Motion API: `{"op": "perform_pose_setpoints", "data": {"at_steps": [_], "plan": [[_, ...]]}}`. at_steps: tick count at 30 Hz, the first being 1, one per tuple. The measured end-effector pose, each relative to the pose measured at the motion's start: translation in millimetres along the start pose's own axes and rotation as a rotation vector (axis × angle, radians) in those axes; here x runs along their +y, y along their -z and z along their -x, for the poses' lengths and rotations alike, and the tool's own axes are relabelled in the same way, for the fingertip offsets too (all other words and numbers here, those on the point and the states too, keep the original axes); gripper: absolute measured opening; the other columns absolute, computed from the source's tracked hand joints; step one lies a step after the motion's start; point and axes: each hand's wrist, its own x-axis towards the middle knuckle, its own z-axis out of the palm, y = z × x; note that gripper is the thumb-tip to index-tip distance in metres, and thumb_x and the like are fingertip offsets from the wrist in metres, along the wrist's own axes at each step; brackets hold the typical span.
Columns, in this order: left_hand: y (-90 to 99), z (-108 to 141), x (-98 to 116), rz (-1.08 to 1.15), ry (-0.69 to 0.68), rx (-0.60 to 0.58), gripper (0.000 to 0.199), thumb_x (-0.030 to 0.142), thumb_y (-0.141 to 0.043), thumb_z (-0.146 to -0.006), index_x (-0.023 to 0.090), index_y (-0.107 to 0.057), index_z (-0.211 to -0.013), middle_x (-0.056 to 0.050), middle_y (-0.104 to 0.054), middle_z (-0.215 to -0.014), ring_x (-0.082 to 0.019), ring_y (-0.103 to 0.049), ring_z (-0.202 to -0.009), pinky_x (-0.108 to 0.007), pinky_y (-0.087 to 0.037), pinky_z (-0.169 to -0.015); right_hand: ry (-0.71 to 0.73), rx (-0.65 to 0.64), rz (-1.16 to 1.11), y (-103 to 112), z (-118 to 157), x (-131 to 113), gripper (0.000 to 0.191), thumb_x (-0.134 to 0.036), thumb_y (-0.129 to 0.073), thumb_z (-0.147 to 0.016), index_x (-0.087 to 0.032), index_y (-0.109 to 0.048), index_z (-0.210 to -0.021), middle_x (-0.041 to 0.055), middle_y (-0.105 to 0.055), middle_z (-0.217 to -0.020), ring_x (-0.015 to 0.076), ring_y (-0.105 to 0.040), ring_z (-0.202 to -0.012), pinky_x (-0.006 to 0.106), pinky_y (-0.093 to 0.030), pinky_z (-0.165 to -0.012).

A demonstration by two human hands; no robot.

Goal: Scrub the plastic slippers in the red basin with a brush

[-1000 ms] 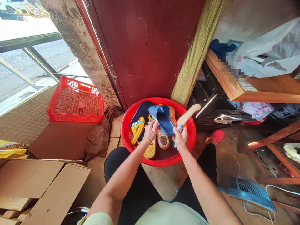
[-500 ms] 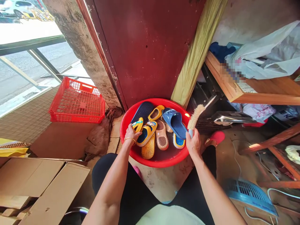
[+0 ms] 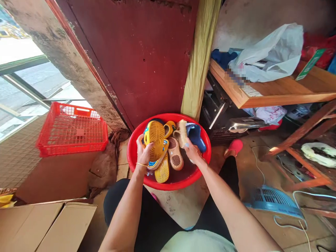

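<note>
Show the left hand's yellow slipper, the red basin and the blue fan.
Yellow slipper (image 3: 154, 138), head view, on the sole.
Red basin (image 3: 168, 186), head view, on the rim.
Blue fan (image 3: 273, 197), head view, on the grille.

The yellow slipper (image 3: 154, 136) is smooth moulded plastic, faintly glossy.

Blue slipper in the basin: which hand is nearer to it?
Right. The right hand is just below the blue slipper; the left hand is farther left, holding a yellow sandal.
</note>
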Motion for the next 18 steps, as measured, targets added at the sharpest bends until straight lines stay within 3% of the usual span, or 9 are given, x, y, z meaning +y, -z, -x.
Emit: {"op": "perform_pose_setpoints", "data": {"at_steps": [2, 4, 7, 11, 14, 16, 18], "plan": [[-9.6, 2, -3, 0.224, 0.107, -0.07, 0.061, 0.044, -0.062, -0.08, 0.022, -0.047, -0.136, -0.008, -0.067, -0.12, -0.023, -0.067, -0.1, -0.037, -0.056, -0.084, 0.022, 0.014, -0.012, -4, -4, 5, 0.062, -0.032, -0.044, -0.098, -0.023, -0.031, -0.159, 0.01, -0.062, -0.141, 0.0274, -0.063, -0.122, 0.035, -0.049, -0.1], [-19.9, 2, -9, 0.325, 0.244, -0.213, 0.056, 0.049, -0.062, -0.08, 0.018, -0.056, -0.126, -0.01, -0.069, -0.114, -0.024, -0.069, -0.094, -0.039, -0.057, -0.083, 0.059, -0.017, -0.022, -10, -1, 11, 0.06, -0.033, -0.046, -0.098, -0.024, -0.037, -0.156, 0.0097, -0.065, -0.137, 0.0263, -0.065, -0.119, 0.034, -0.049, -0.099], [-33.9, 2, -20, 0.215, 0.327, -0.324, 0.058, 0.052, -0.066, -0.079, 0.014, -0.06, -0.122, -0.013, -0.072, -0.108, -0.028, -0.07, -0.094, -0.042, -0.056, -0.085, 0.06, -0.069, -0.018, -19, 12, 22, 0.058, -0.033, -0.043, -0.099, -0.023, -0.037, -0.156, 0.01, -0.072, -0.122, 0.0255, -0.069, -0.111, 0.034, -0.052, -0.094], [-43.7, 7, -30, -0.394, 0.083, -0.22, 0.062, 0.039, -0.069, -0.081, 0.016, -0.054, -0.137, -0.017, -0.065, -0.128, -0.034, -0.061, -0.118, -0.049, -0.047, -0.102, 0.048, -0.125, 0.001, -21, 25, 34, 0.065, -0.025, -0.046, -0.095, -0.02, -0.032, -0.158, 0.0119, -0.067, -0.132, 0.0254, -0.065, -0.118, 0.035, -0.05, -0.097], [-47.0, 14, -32, -0.823, -0.149, -0.152, 0.053, 0.028, -0.059, -0.088, 0.023, -0.053, -0.141, -0.015, -0.045, -0.153, -0.036, -0.04, -0.141, -0.055, -0.03, -0.116, 0.021, -0.172, 0.031, -18, 27, 34, 0.067, -0.022, -0.047, -0.093, -0.02, -0.032, -0.158, 0.0131, -0.062, -0.138, 0.0257, -0.062, -0.122, 0.035, -0.049, -0.099], [-50.9, 20, -34, -0.988, -0.273, -0.204, 0.051, 0.026, -0.056, -0.09, 0.029, -0.054, -0.141, -0.01, -0.04, -0.158, -0.035, -0.031, -0.147, -0.056, -0.022, -0.12, -0.009, -0.202, 0.067, -19, 26, 28, 0.064, -0.021, -0.045, -0.094, -0.022, -0.035, -0.157, 0.0142, -0.065, -0.133, 0.0266, -0.064, -0.118, 0.036, -0.049, -0.097], [-56.3, 27, -40, -1.075, -0.343, -0.331, 0.058, 0.03, -0.061, -0.088, 0.029, -0.05, -0.145, -0.01, -0.037, -0.16, -0.037, -0.028, -0.148, -0.057, -0.02, -0.119, -0.027, -0.226, 0.093, -25, 24, 21, 0.058, -0.02, -0.044, -0.094, -0.019, -0.042, -0.152, 0.0178, -0.069, -0.124, 0.0291, -0.066, -0.113, 0.038, -0.049, -0.095]]}}
